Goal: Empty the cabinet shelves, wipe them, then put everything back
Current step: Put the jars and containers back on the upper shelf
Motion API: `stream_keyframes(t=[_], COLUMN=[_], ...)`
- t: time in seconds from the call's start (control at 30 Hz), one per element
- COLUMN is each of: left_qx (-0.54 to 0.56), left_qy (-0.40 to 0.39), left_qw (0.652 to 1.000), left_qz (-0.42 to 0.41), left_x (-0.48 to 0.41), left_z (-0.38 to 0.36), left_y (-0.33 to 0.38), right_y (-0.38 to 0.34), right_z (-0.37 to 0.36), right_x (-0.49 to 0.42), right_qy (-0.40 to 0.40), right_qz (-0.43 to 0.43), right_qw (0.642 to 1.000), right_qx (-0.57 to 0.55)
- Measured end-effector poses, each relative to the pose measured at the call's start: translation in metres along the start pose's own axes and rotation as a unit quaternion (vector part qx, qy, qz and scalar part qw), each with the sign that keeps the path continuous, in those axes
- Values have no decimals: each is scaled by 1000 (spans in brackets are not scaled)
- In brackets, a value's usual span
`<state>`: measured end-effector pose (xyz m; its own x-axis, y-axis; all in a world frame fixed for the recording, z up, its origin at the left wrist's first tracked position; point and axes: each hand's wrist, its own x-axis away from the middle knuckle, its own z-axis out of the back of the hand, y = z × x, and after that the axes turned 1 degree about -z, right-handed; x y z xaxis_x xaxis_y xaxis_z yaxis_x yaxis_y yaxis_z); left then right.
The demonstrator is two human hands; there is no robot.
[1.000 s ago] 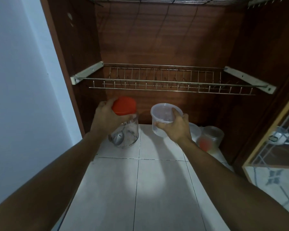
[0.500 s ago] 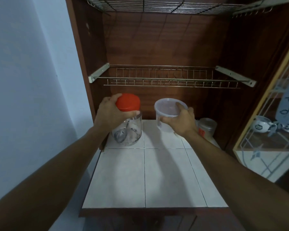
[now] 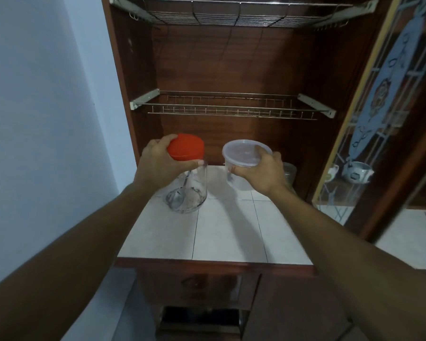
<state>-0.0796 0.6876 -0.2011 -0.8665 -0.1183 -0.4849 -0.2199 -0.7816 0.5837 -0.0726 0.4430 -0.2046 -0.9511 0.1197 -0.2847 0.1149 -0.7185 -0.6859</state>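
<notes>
Left hand (image 3: 155,166) is gripping a glass jar (image 3: 192,193) by its red lid (image 3: 186,146), right hand (image 3: 261,173) is clasping a lidded plastic tub (image 3: 240,155), both apparently just above the tiled shelf (image 3: 226,230); supporting the jar's body, not only the lid, is looking wiser.

Looks like a home kitchen, going by the dark wooden cabinet (image 3: 231,65), wire dish racks (image 3: 231,110) across centre and top, white-tiled counter (image 3: 226,237) below, teacups (image 3: 357,172) behind patterned glass (image 3: 389,70) at right.

Tiled shelf (image 3: 221,232) front open, wire rack (image 3: 231,110) overhead, jar (image 3: 289,172) back right
</notes>
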Motion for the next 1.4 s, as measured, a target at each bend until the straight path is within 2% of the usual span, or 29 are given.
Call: stream_keyframes(t=[0.3, 0.83, 1.17, 1.4], left_qx=[-10, 21, 55, 58], left_qy=[0, -43, -53, -57], left_qw=[1000, 998, 994, 994], left_qz=[0, -48, -82, -80], left_x=[51, 151, 180, 202], left_z=[28, 58, 26, -37], left_y=[50, 117, 195, 272], right_y=[-5, 10, 55, 133], right_z=[56, 126, 193, 268], right_x=[67, 181, 205, 205], right_qy=[8, 60, 82, 89], right_qz=[25, 1, 4, -2], right_qw=[999, 998, 997, 996], right_qx=[-21, -11, -1, 17])
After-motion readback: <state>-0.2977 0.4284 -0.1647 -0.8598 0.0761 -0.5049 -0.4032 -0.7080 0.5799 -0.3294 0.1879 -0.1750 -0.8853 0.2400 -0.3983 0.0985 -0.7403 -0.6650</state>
